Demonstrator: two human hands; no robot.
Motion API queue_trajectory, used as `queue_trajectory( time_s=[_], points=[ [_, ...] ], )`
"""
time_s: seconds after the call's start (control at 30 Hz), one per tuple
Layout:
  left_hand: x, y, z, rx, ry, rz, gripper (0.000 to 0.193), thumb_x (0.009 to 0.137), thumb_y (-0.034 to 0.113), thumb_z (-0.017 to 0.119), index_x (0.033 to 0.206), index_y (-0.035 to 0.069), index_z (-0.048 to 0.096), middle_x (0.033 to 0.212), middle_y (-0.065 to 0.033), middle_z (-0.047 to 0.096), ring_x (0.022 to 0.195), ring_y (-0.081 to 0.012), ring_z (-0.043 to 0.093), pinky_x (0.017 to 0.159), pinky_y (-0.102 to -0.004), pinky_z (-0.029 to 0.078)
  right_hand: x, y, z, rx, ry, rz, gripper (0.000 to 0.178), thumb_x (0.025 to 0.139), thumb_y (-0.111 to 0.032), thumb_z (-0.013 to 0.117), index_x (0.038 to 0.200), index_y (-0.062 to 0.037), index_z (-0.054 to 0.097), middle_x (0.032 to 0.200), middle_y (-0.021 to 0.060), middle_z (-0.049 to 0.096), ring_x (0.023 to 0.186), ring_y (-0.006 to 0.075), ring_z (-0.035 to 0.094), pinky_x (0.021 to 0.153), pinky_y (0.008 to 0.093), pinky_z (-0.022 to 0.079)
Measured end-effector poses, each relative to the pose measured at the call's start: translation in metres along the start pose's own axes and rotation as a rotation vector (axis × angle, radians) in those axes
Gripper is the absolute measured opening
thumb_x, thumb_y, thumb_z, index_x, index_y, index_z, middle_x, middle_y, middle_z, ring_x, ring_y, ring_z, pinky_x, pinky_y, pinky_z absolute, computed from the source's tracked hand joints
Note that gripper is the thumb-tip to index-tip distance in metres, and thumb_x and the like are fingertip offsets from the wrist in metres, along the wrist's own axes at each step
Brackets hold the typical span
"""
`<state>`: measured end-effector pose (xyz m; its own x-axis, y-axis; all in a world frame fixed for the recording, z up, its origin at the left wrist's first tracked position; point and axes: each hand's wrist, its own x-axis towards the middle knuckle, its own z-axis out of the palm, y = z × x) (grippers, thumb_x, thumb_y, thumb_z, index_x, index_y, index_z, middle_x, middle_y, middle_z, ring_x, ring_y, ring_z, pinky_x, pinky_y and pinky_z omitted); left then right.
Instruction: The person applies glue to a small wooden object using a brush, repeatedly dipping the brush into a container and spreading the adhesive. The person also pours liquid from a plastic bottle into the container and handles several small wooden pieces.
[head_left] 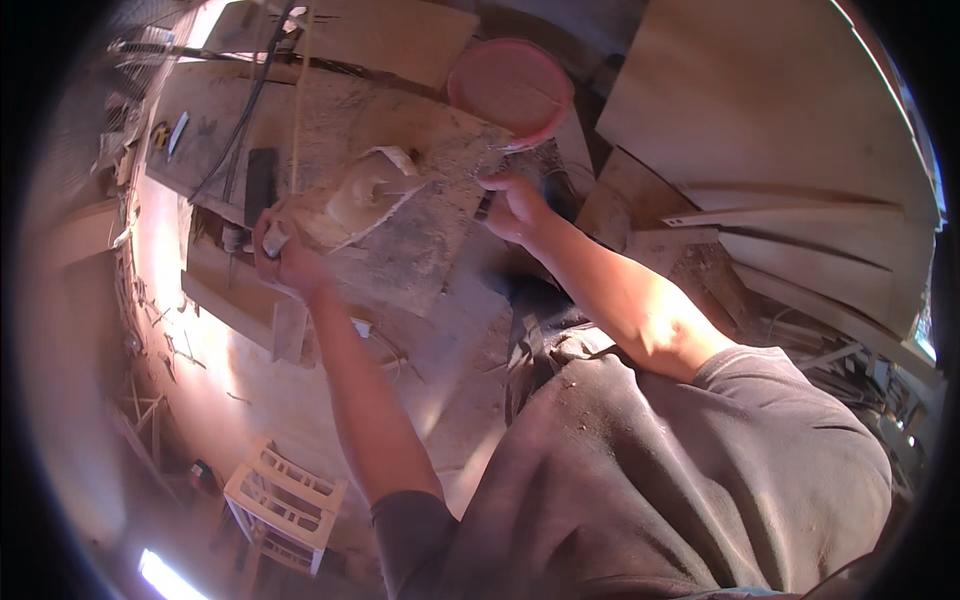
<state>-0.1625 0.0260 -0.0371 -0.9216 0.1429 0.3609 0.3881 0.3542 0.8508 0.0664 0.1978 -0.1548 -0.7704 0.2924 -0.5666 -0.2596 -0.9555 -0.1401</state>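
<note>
A pale, dusty, bag-like thing (370,195) with an uneven rim rests on a worn wooden workbench (410,255). At its near left end, my left hand (283,258) is closed around a small whitish piece, whose kind I cannot make out. To the right, my right hand (515,208) hangs by the bench edge with its fingers curled. Something small and dark (484,205) shows at those fingers, too little of it to name. Beside the left hand lies a flat dark block (261,183).
A round pink-red basin (512,92) stands past the bench's far right corner. Large wooden boards (760,110) lean on the right. Dark cables (250,100) cross the bench's left side. A small wooden stool-like frame (285,497) sits on the floor at lower left.
</note>
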Motion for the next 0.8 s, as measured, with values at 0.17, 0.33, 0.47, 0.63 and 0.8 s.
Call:
queue_trajectory(
  time_s=[0.17,0.33,0.47,0.63,0.8],
  points=[
    [-0.006,0.002,-0.04,-0.013,0.143,-0.038,0.028,0.096,0.017,0.07,0.108,-0.008,0.072,0.11,-0.0178,0.073,0.098,-0.0276,0.068,0.09,-0.0386,0.055,-0.02,-0.015,-0.021,-0.05,-0.024,0.129,0.051,0.09,-0.014,0.067,0.138,-0.0019,0.055,0.137,0.0131,0.061,0.13,0.0295,0.054,0.113,0.0473,0.04],
    [-0.025,-0.008,-0.131,-0.111,0.22,0.106,0.028,0.097,0.015,0.068,0.114,-0.007,0.07,0.115,-0.0183,0.071,0.106,-0.0289,0.067,0.093,-0.0395,0.056,-0.061,-0.028,-0.024,-0.903,0.376,0.067,0.037,0.093,-0.015,0.068,0.127,-0.001,0.064,0.117,0.011,0.071,0.102,0.0266,0.066,0.095,0.0383,0.051],
    [-0.062,-0.037,-0.23,0.077,0.416,-0.065,0.031,0.096,0.014,0.07,0.119,-0.006,0.07,0.124,-0.0171,0.068,0.114,-0.0306,0.065,0.095,-0.0399,0.055,-0.058,0.012,0.021,-1.486,0.191,-0.347,0.023,0.093,-0.014,0.067,0.11,-0.0002,0.073,0.096,0.0104,0.075,0.083,0.0232,0.069,0.079,0.0332,0.055],
    [-0.103,-0.027,-0.275,0.371,0.485,-0.162,0.04,0.098,0.028,0.072,0.119,-0.005,0.064,0.13,-0.0174,0.064,0.118,-0.0304,0.064,0.093,-0.0461,0.06,0.008,0.092,0.099,-1.992,-0.153,-0.408,0.023,0.088,-0.018,0.067,0.105,-0.0047,0.075,0.102,0.0176,0.074,0.095,0.0362,0.07,0.084,0.0475,0.055],
    [-0.135,-0.006,-0.276,0.033,0.598,-0.374,0.04,0.098,0.025,0.07,0.118,-0.009,0.062,0.126,-0.0231,0.066,0.115,-0.0332,0.066,0.088,-0.0476,0.064,0.048,0.143,0.11,-2.323,-0.152,-0.578,0.02,0.085,-0.018,0.07,0.102,-0.0085,0.075,0.106,0.0159,0.072,0.11,0.0372,0.064,0.096,0.0465,0.05]
  ],
)
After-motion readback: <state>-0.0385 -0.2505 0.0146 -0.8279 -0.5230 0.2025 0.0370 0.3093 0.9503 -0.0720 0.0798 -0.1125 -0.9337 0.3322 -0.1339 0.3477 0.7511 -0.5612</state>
